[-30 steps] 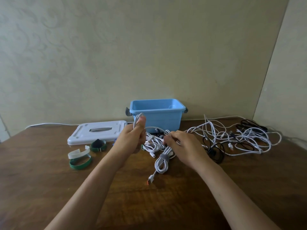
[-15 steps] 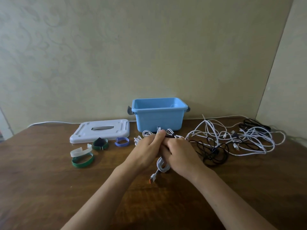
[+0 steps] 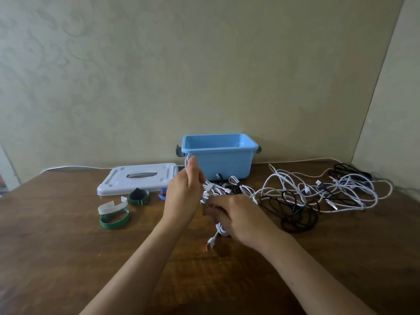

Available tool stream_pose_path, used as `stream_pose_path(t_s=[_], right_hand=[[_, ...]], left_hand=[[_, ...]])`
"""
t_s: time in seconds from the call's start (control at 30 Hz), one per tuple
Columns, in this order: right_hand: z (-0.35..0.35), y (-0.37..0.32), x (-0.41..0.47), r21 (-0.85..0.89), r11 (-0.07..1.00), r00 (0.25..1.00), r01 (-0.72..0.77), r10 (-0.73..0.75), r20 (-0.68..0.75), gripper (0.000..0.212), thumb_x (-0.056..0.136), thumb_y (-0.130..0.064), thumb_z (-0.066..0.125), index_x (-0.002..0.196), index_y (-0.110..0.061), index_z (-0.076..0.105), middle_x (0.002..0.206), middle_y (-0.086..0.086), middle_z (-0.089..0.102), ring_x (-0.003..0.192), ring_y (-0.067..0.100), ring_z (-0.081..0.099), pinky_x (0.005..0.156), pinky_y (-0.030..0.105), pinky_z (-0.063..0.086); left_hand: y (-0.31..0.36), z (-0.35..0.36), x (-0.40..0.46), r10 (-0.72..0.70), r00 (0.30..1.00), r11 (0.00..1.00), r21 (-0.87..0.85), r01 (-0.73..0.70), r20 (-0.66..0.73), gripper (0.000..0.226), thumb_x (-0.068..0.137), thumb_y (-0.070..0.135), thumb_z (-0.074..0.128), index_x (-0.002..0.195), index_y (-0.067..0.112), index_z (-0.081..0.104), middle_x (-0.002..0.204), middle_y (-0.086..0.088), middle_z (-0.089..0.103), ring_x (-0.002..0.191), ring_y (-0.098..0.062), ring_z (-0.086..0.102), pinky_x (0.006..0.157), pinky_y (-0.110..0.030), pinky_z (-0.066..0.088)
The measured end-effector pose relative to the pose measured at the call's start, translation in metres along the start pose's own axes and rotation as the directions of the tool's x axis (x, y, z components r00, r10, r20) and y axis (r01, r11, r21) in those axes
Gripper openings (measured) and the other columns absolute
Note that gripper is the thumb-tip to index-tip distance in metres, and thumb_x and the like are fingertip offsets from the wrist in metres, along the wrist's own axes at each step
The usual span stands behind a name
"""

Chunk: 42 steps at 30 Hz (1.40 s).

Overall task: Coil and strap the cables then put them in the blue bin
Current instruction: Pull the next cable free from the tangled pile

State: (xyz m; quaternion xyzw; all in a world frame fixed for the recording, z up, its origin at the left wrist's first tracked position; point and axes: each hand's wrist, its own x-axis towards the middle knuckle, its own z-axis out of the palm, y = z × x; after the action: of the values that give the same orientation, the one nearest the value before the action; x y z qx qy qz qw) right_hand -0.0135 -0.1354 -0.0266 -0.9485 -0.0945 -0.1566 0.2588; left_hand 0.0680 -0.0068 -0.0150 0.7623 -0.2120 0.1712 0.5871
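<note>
So the white cable (image 3: pixel 221 229) being wound sits dead centre of the frame, just below the bin (image 3: pixel 219 155), with its orange-tipped plug (image 3: pixel 210 243) hanging toward the table (image 3: pixel 68 258). Left hand (image 3: pixel 185 196) is raised, fingers curled round a loop of the cable that pokes out above the thumb; right hand (image 3: pixel 236 218) is lower and just beside it, fingers bent over the bundle, though I can't see exactly what the fingertips are pinching. This stuff looks light and totally floppy, so I'd guess it won't hold a coil on its own: let go and the loops will spring open. The jacket looks smooth, so probably a bit slippery too. Best place to grab is the middle of the bundle, all the loops pinched together, not the plug end, which would just dangle and unwind. The straps (image 3: pixel 114 214) are at centre left next to the lid (image 3: pixel 138 179), so one hand has to hold the coil while the other fetches one. The loose tangle (image 3: pixel 318 192) at centre right, white mixed with black cable (image 3: pixel 295 212), looks likely to snag, so I'd pull slowly from there. The bin looks empty from here.
</note>
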Motion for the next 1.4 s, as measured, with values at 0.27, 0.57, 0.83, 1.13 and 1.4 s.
stream_pose_path(t_s=[0.27, 0.57, 0.83, 1.13, 1.4], right_hand=[[0.006, 0.004, 0.006, -0.096, 0.993, 0.995, -0.071, 0.077, 0.059, 0.036, 0.105, -0.048, 0.042, 0.091, -0.028, 0.068, 0.087, -0.008, 0.068, 0.083, 0.012, 0.063, 0.081, 0.035, 0.048], [0.006, 0.018, 0.007, -0.19, 0.98, 0.991, -0.052, 0.074, 0.111, 0.034, 0.109, -0.037, 0.039, 0.094, -0.029, 0.069, 0.087, -0.013, 0.065, 0.087, 0.009, 0.061, 0.096, 0.034, 0.038], [0.017, 0.025, 0.009, -0.159, 0.987, 1.0, 0.002, 0.003, 0.031, 0.039, 0.106, -0.05, 0.039, 0.084, -0.026, 0.061, 0.08, -0.012, 0.066, 0.081, 0.004, 0.06, 0.105, 0.039, 0.032], [-0.023, 0.058, 0.01, -0.154, 0.955, 0.896, -0.255, 0.174, -0.409, 0.045, 0.102, -0.054, 0.045, 0.075, -0.022, 0.06, 0.062, -0.007, 0.06, 0.062, 0.01, 0.057, 0.064, 0.032, 0.041], [-0.017, 0.043, 0.011, 0.065, 0.955, 0.859, -0.29, 0.29, -0.422, 0.048, 0.106, -0.051, 0.034, 0.078, -0.025, 0.061, 0.067, -0.005, 0.061, 0.065, 0.009, 0.057, 0.054, 0.03, 0.033]], left_hand=[[0.009, 0.0, -0.005, 0.047, 0.999, 0.996, -0.08, -0.048, -0.019, 0.066, 0.104, 0.053, 0.026, 0.072, 0.007, 0.061, 0.063, -0.015, 0.063, 0.058, -0.021, 0.06, 0.061, -0.043, 0.049], [0.008, -0.006, 0.004, -0.085, 0.996, 0.975, -0.209, 0.077, -0.027, 0.067, 0.104, 0.052, 0.026, 0.079, -0.001, 0.059, 0.061, -0.01, 0.067, 0.059, -0.014, 0.067, 0.059, -0.026, 0.049], [0.026, -0.009, -0.003, -0.151, 0.957, 0.848, -0.465, 0.254, 0.247, 0.051, 0.1, 0.055, 0.039, 0.07, 0.014, 0.043, 0.054, -0.003, 0.032, 0.044, -0.016, 0.029, 0.044, -0.027, 0.027], [0.025, -0.028, 0.006, -0.108, 0.898, 0.941, -0.247, 0.231, 0.427, 0.059, 0.097, 0.06, 0.04, 0.082, 0.005, 0.058, 0.055, 0.001, 0.03, 0.046, -0.013, 0.023, 0.043, -0.023, 0.023], [0.012, -0.006, -0.003, -0.025, 0.82, 0.971, 0.209, -0.116, 0.572, 0.064, 0.09, 0.066, 0.034, 0.081, 0.017, 0.074, 0.039, 0.015, 0.046, 0.039, -0.001, 0.042, 0.05, -0.024, 0.036]])
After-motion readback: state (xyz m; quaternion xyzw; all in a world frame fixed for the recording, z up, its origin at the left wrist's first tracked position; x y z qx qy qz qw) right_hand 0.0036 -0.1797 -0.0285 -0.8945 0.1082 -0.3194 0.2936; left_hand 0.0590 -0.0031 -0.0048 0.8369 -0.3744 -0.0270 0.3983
